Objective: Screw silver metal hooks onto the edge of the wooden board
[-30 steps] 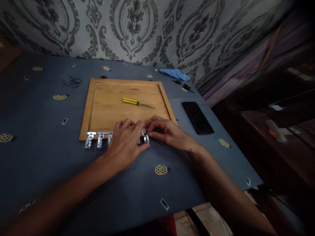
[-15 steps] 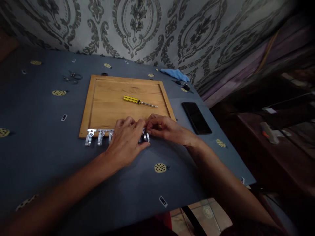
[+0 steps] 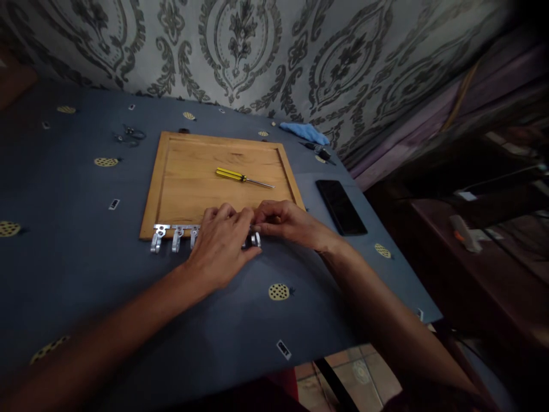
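Note:
A silver metal hook rail point(image 3: 178, 228) lies along the near edge of a framed wooden board point(image 3: 195, 189), its hooks hanging over that edge. My left hand point(image 3: 221, 243) is laid over the middle of the rail, fingers curled onto it and thumb out to the right, holding it against the wood. At the rail's right end, my right hand point(image 3: 287, 223) has thumb and forefinger pinched together close to the left fingertips. Whatever is between them is too small to make out. On the board's panel rests a screwdriver point(image 3: 242, 177) with a yellow-and-black handle, its shaft pointing right.
A black phone point(image 3: 341, 207) lies right of the board. Beyond it are a blue cloth point(image 3: 305, 133) and a dark tool point(image 3: 318, 151). Some dark thin items point(image 3: 129, 135) lie at the back left. The blue patterned tablecloth point(image 3: 240, 337) ends at a patterned wall.
The right thumb and fingertips have shifted slightly over the rail's right end, covering the hole seen there before. The left hand stays in place; the whole view has shifted a little.

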Tool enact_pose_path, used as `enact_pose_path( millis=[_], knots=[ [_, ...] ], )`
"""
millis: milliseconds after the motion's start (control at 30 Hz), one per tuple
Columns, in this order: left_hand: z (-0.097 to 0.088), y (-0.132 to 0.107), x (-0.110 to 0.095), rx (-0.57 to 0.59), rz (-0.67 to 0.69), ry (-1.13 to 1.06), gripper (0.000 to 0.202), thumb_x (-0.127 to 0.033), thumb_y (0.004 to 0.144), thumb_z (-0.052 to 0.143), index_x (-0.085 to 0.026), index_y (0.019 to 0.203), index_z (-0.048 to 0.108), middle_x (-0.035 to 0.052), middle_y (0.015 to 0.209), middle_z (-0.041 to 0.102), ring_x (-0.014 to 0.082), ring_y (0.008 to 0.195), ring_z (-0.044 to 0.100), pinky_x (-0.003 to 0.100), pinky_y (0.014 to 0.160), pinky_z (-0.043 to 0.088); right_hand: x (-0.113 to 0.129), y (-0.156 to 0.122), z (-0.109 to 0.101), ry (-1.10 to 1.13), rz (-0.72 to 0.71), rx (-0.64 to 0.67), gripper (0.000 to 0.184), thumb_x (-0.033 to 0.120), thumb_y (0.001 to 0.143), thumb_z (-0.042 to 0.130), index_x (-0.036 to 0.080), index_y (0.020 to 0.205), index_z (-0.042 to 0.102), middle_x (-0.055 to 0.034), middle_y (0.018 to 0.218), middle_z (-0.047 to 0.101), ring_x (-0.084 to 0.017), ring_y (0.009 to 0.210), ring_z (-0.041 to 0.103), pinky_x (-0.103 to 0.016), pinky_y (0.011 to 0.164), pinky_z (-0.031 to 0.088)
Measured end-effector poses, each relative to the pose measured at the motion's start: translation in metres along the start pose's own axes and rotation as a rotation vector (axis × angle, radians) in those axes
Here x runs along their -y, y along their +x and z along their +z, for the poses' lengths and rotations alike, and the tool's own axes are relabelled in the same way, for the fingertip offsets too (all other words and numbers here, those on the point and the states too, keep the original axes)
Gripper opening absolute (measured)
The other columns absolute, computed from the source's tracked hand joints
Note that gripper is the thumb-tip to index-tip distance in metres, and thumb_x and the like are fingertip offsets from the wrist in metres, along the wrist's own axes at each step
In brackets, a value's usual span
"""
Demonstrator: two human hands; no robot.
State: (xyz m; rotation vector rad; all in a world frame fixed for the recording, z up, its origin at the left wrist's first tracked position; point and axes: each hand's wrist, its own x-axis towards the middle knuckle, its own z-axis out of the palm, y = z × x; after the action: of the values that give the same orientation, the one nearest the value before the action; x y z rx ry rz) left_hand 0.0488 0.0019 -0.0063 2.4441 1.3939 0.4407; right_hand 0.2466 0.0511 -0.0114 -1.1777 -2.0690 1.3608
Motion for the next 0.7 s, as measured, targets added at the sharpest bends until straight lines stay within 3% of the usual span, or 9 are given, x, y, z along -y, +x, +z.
enact_pose_path(
  millis=[400,567,633,700],
  knots=[
    [0.001,0.0,0.0,0.007,0.009,-0.004,0.035,-0.036,0.087,0.075,-0.018,0.111,0.056,0.0069,0.108,0.071,0.0304,0.108,0.057,0.044,0.091,0.042,-0.002,-0.015,0.008,0.215,0.03,-0.171,0.039,0.056,0.081,0.075,0.018,0.082,0.07,-0.0038,0.087,0.066,-0.015,0.076,0.058,-0.029,0.07,0.046],
    [-0.002,0.001,-0.002,0.036,-0.011,0.002,0.035,-0.034,0.088,0.074,-0.018,0.112,0.055,0.0079,0.11,0.071,0.0304,0.11,0.057,0.044,0.095,0.042,-0.009,-0.007,0.0,-0.054,-0.087,-0.397,0.023,0.042,0.088,0.068,0.019,0.084,0.068,-0.0039,0.083,0.068,-0.017,0.078,0.061,-0.031,0.073,0.047],
    [-0.003,0.001,-0.004,0.048,-0.028,0.004,0.034,-0.034,0.088,0.075,-0.018,0.111,0.055,0.0084,0.11,0.071,0.0306,0.111,0.057,0.045,0.095,0.042,-0.01,0.003,-0.004,-0.25,-0.115,-0.479,0.012,0.029,0.09,0.064,0.019,0.089,0.068,-0.0048,0.088,0.068,-0.017,0.078,0.062,-0.03,0.073,0.047],
    [-0.004,0.001,-0.005,0.055,-0.04,0.003,0.033,-0.033,0.087,0.075,-0.018,0.109,0.056,0.0082,0.11,0.071,0.0304,0.11,0.057,0.045,0.095,0.042,-0.006,0.016,-0.006,-0.493,-0.073,-0.48,0.014,0.02,0.09,0.06,0.017,0.101,0.069,-0.0074,0.099,0.068,-0.016,0.078,0.062,-0.03,0.074,0.048]
  ],
)
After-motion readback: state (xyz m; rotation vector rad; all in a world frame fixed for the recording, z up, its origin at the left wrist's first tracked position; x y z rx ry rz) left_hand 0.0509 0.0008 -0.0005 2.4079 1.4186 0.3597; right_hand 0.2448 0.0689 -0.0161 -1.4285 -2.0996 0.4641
